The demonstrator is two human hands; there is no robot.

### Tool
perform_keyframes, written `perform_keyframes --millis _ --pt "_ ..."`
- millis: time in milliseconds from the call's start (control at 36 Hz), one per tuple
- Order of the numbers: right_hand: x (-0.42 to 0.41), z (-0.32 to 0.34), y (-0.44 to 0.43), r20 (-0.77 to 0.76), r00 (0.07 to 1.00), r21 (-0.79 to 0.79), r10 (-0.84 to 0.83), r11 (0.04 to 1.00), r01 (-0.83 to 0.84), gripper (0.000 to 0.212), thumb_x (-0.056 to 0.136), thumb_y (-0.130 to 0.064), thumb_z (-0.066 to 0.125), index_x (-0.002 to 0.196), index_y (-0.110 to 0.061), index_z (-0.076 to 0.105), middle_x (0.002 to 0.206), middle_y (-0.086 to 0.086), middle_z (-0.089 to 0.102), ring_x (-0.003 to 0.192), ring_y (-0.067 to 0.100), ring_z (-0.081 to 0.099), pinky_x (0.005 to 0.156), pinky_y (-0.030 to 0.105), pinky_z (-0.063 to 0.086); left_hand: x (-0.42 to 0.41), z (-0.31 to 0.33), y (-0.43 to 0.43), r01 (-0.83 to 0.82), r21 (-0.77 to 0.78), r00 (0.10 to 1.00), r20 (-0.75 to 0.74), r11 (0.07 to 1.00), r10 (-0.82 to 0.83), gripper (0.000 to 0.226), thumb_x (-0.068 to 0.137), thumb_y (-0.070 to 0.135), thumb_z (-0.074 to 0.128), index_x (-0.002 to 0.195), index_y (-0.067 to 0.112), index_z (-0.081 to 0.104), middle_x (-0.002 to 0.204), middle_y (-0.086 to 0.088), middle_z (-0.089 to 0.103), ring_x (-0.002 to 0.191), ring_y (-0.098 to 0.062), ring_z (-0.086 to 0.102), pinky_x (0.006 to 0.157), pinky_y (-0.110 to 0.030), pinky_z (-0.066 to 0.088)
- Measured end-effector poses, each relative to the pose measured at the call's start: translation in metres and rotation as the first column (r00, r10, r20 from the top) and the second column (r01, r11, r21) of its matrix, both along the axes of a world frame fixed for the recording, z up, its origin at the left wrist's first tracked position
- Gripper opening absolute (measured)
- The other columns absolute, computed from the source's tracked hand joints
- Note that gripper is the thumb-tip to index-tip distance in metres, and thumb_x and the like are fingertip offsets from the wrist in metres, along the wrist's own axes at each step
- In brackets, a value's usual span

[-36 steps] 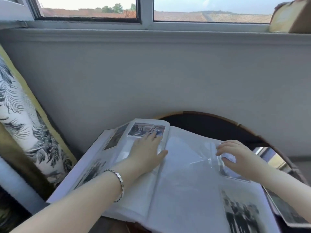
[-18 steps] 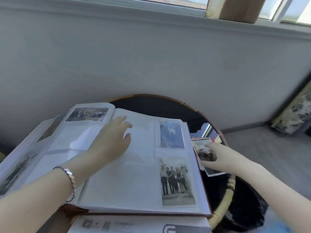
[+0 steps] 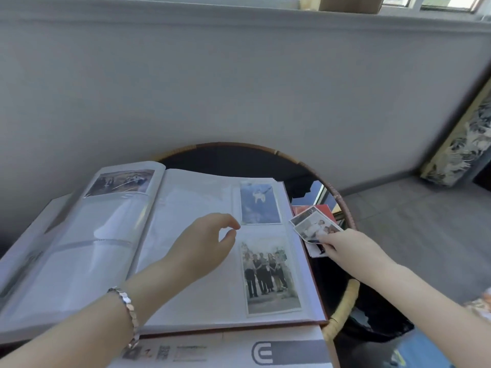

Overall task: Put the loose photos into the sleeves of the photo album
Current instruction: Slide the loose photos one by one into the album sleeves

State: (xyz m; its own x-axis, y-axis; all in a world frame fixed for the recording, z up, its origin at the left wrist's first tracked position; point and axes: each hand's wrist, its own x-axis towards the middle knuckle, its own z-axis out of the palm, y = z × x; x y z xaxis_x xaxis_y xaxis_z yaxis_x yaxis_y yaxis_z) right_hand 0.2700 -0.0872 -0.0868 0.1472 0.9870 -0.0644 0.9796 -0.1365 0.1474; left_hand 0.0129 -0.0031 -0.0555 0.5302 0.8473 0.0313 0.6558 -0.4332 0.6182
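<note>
I am looking at a grey wall (image 3: 239,88) behind a round dark surface (image 3: 228,143) that is carrying an open photo album (image 3: 186,208). An upper photo (image 3: 259,203) and a group photo (image 3: 268,274) are sitting in sleeves on its right page. The left hand (image 3: 204,245) is hovering over that page, fingers loosely curled, holding nothing. The right hand (image 3: 353,251), just past the album's right edge, is pinching the top loose photo (image 3: 316,228) of a small pile.

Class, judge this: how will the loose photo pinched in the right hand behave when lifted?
Probably floppy: the loose photo looks thin, its edge bending at the right hand. Likely light, a fingertip pinch holds it. It may slide over the photos beneath.
</note>
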Motion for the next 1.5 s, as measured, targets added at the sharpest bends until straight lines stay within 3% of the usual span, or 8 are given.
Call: perform_keyframes --millis 194,333,444,556,667,944,1083,1500 --pt "-0.001 0.004 -0.001 -0.313 0.928 0.036 -0.204 0.974 0.226 0.019 0.087 -0.031 0.055 0.084 -0.027 0.074 0.086 -0.007 0.068 0.078 0.013 0.059 0.055 0.020 0.045 -0.004 0.001 0.000 -0.005 -0.057 0.998 0.068 0.998 0.009 0.020 0.095 0.020 0.047 0.103 0.026 0.064 0.097 0.020 0.055 0.082 0.010 0.050 0.070 -0.001 0.037" --pt "-0.004 0.008 0.004 -0.114 0.975 0.236 -0.192 0.948 0.215 0.026 0.091 -0.023 0.048 0.075 -0.017 0.068 0.069 -0.001 0.064 0.057 0.018 0.057 0.042 0.020 0.031 -0.003 -0.001 0.003 -0.006 -0.179 0.990 0.136 0.984 0.031 0.017 0.093 0.017 0.049 0.094 0.028 0.064 0.095 0.016 0.063 0.088 0.006 0.057 0.074 -0.005 0.042" --pt "-0.026 0.022 0.006 -0.002 0.990 0.756 0.144 0.648 -0.093 0.028 0.085 -0.016 0.051 0.070 -0.007 0.072 0.057 0.005 0.067 0.046 0.022 0.062 0.043 0.019 0.040 0.001 0.012 0.001 -0.014 -0.581 0.883 0.375 0.814 0.282 0.017 0.095 0.024 0.051 0.101 0.011 0.061 0.093 -0.006 0.070 0.083 -0.020 0.070 0.070 -0.028 0.058" --pt "-0.072 0.034 0.015 -0.085 0.858 0.820 0.507 0.524 -0.228 0.028 0.089 -0.023 0.052 0.089 -0.007 0.075 0.091 0.004 0.074 0.086 0.016 0.070 0.076 0.028 0.056 -0.006 0.031 0.004 0.138 -0.857 0.788 0.399 0.497 0.469 0.038 0.091 0.051 0.044 0.102 0.016 0.052 0.104 -0.013 0.070 0.085 -0.027 0.072 0.074 -0.034 0.059" --pt "-0.114 0.033 0.031 -0.038 0.738 0.767 0.674 0.493 -0.411 0.036 0.094 -0.029 0.044 0.090 -0.012 0.076 0.095 0.001 0.073 0.094 0.013 0.068 0.090 0.029 0.049 -0.025 0.034 0.008 0.080 -0.828 0.740 0.422 0.554 0.524 0.029 0.088 0.030 0.060 0.110 0.010 0.057 0.103 -0.014 0.067 0.081 -0.022 0.070 0.060 -0.025 0.058" --pt "-0.201 0.055 0.089 -0.637 0.576 0.507 0.513 0.841 -0.189 0.064 0.084 -0.034 0.066 0.139 -0.020 0.037 0.133 -0.017 0.032 0.124 -0.007 0.022 0.098 -0.005 0.007 -0.128 0.038 0.036 -0.219 -0.419 0.755 0.499 0.881 0.425 0.014 0.081 0.007 0.070 0.093 0.013 0.067 0.074 0.000 0.066 0.049 -0.002 0.054 0.037 -0.018 0.039" --pt "-0.246 0.083 0.140 -0.794 0.448 0.268 0.410 0.898 -0.348 0.039 0.081 -0.016 0.069 0.119 -0.017 0.059 0.107 -0.004 0.065 0.099 0.008 0.060 0.091 0.023 0.046 -0.169 0.048 0.052 -0.230 -0.305 0.846 0.406 0.924 0.344 0.017 0.082 0.016 0.070 0.095 0.004 0.070 0.075 -0.012 0.061 0.048 -0.005 0.048 0.038 -0.019 0.040" --pt "-0.288 0.059 0.201 -0.916 0.375 0.070 0.140 0.978 -0.194 0.024 0.086 -0.011 0.064 0.109 -0.009 0.064 0.094 0.001 0.064 0.093 0.017 0.058 0.082 0.023 0.047 -0.248 -0.007 0.093 -0.686 -0.557 0.652 -0.185 0.468 0.736 0.087 0.077 0.052 0.068 0.141 0.006 0.031 0.139 -0.014 0.043 0.123 -0.030 0.047 0.095 -0.038 0.042"
